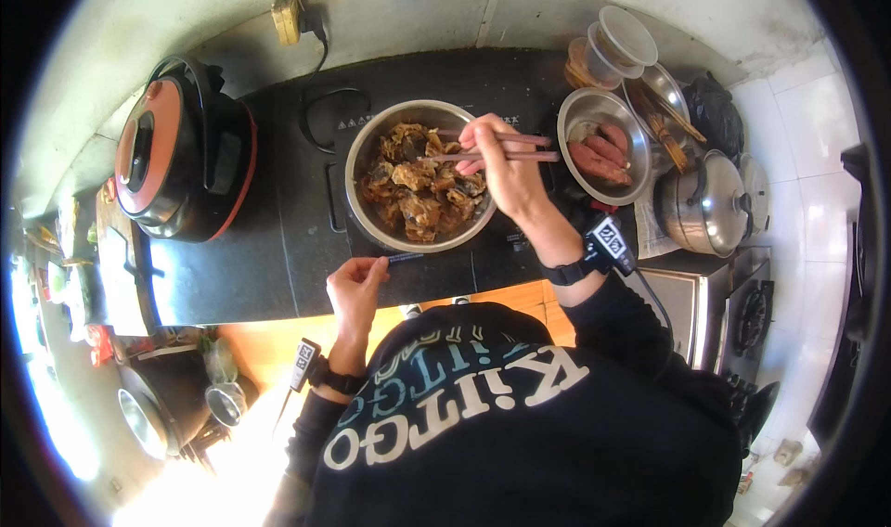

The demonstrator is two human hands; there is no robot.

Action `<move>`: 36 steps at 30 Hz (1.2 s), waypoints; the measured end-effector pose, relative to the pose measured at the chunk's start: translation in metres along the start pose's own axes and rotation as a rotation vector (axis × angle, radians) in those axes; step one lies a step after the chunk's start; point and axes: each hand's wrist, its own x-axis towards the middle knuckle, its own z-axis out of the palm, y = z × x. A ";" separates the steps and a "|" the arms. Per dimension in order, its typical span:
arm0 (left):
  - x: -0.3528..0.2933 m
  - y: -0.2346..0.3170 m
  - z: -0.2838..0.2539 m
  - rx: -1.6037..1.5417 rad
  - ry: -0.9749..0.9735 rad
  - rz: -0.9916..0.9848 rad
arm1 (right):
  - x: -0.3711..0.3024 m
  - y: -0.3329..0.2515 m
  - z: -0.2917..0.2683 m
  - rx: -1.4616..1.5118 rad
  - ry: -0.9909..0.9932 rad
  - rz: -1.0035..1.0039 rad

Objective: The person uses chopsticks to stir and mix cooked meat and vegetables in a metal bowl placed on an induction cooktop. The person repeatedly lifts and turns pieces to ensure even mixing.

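A steel bowl (354, 184) full of browned, rough-edged chunks of food (422, 186) stands on a black cooktop. My right hand (501, 160) is closed around a pair of brown chopsticks (520, 156), held over the right part of this bowl. Their tips reach in among the chunks; I cannot tell whether they pinch a piece. Just below the bowl, by the counter's front edge, my left hand (357, 288) is loosely closed, thumb against the curled fingers. Nothing shows in it, and it is apart from the bowl.
At left stands a black and orange electric cooker (176, 156). To the right are a steel bowl of pinkish elongated pieces (603, 153), clear plastic tubs (624, 43), a lidded steel pot (703, 202) and a black bag (713, 111). A cord (311, 82) runs down from the wall plug.
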 end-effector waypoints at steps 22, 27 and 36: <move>-0.022 -0.062 -0.043 0.042 0.114 -0.103 | 0.012 0.054 -0.045 0.635 0.309 0.414; -0.021 -0.057 -0.044 0.021 0.103 -0.064 | 0.007 0.029 -0.046 0.418 0.177 0.217; -0.009 -0.011 -0.012 -0.010 -0.035 -0.041 | -0.012 0.034 -0.011 -0.015 0.037 0.031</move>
